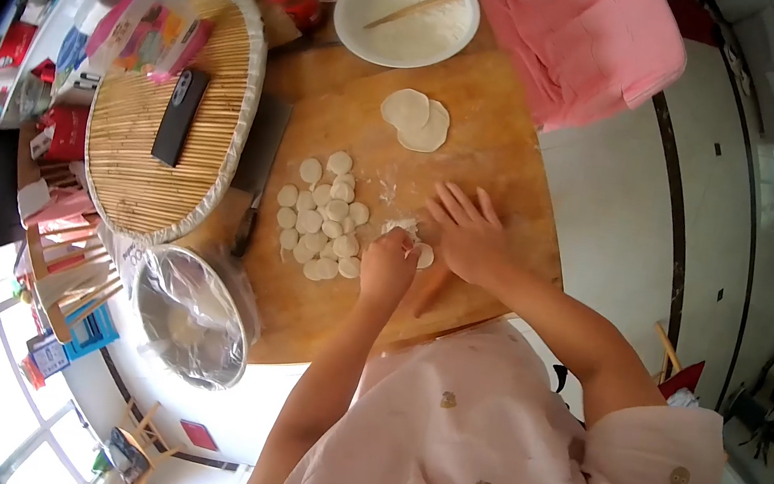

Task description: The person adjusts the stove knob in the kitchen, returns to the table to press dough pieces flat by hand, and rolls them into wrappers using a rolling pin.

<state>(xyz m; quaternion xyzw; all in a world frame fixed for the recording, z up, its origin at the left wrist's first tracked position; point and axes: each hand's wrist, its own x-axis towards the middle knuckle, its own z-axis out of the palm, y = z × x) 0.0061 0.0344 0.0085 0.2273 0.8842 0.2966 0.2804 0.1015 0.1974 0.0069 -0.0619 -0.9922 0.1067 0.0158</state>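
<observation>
My left hand (389, 263) is closed, its fingertips pressed together at a small patch of white flour (400, 226); what they hold is too small to make out. Fingers apart, my right hand (465, 226) lies on the wooden board (504, 174). Between my hands is a small dough disc (424, 256). A rolling pin (433, 292) extends below my right hand, its upper part hidden. Several small dough rounds (310, 221) cluster left of my left hand. Farther up the board, flat dough wrappers (422, 128) overlap.
A white bowl (399, 36) of flour with chopsticks stands at the far edge. At left are a round bamboo tray (123, 150) bearing a black phone (180, 116), a knife (245, 230) and a plastic-covered metal bowl (191, 317). A pink-covered chair (590, 46) is at upper right.
</observation>
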